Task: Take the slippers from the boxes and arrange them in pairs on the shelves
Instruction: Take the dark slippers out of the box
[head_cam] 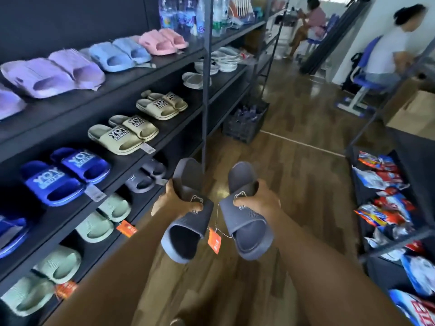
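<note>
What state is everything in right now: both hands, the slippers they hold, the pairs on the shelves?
left hand: grips the left grey slipper, in the air.
right hand: grips the right grey slipper, in the air.
orange tag: dangles on a string between them.
shelved grey pair: placed side by side.
blue pair: placed side by side.

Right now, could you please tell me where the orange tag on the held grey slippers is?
In the head view, the orange tag hangs at centre, between the left slipper and the right slipper.
</note>
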